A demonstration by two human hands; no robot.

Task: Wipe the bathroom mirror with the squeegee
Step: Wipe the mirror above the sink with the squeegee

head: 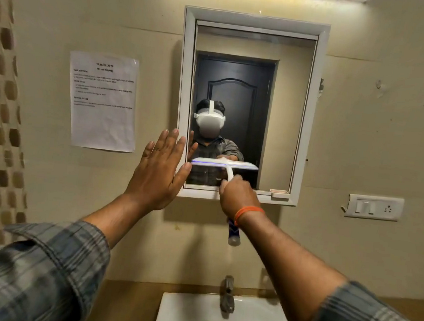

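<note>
The bathroom mirror (285,110) hangs on the wall in a white frame (310,118). A white squeegee (224,164) lies with its blade flat across the lower left part of the glass. My right hand (236,196) is shut on its handle, whose blue and white end pokes out below my wrist. My left hand (161,168) is raised with fingers spread, palm against the frame's left edge, holding nothing. The glass reflects a person with a white headset and a dark door.
A white sink (190,318) with a metal tap (227,299) sits directly below the mirror. A printed sheet (102,100) is stuck to the wall on the left. A switch and socket plate (374,207) is on the right.
</note>
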